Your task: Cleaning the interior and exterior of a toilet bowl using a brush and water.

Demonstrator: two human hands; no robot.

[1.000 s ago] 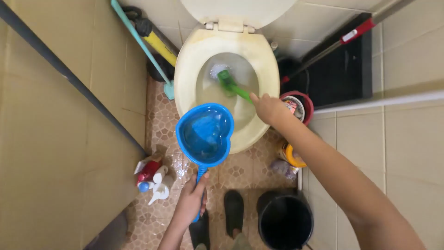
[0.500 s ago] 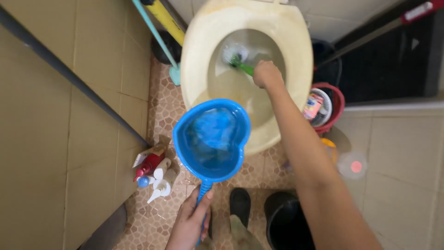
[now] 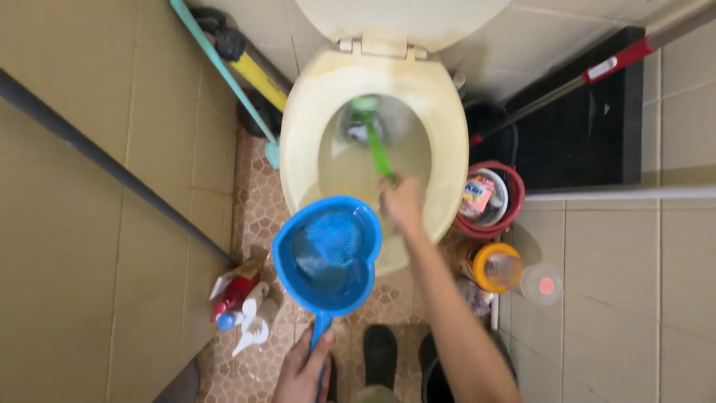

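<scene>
Single view: your head camera, aimed almost straight down from standing height over toilet [image 3: 371, 75]. Lid hinge sits at frame top, so you face toilet's back wall; your feet lie at bottom edge. Mid-range: whole seat ring fits in frame, plus patterned floor [image 3: 257, 209], tiled wall at left, red bucket [image 3: 514, 195] at right. Your left hand [image 3: 302, 369] enters from bottom edge, right hand [image 3: 401, 201] reaches up from lower centre. No second view to compare.
</scene>
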